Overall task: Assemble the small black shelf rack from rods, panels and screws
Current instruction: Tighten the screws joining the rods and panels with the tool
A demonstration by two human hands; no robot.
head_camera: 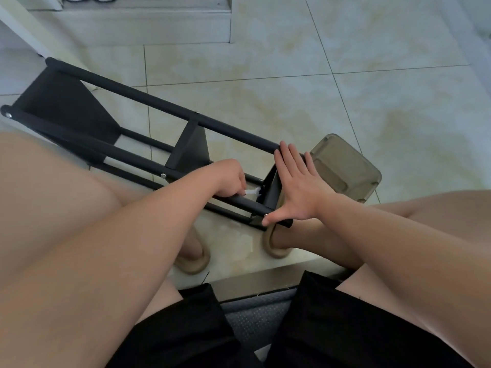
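The black shelf rack (148, 102) lies on its side on the tiled floor, running from upper left to the centre. It has long black rods, a large black panel (63, 112) at the far end and a middle panel (192, 148). My right hand (295, 184) lies flat with spread fingers against the near end panel (271, 189), thumb by a screw at the lower rod's end. My left hand (231, 179) reaches inside the rack and pinches a small white tool (251, 192) pointed at the near panel's inner side.
A translucent brown plastic box (345, 166) sits on the floor just right of the rack's near end. My feet in beige slippers (192, 261) stand below the rack. A white step or cabinet base (132, 22) runs along the top left.
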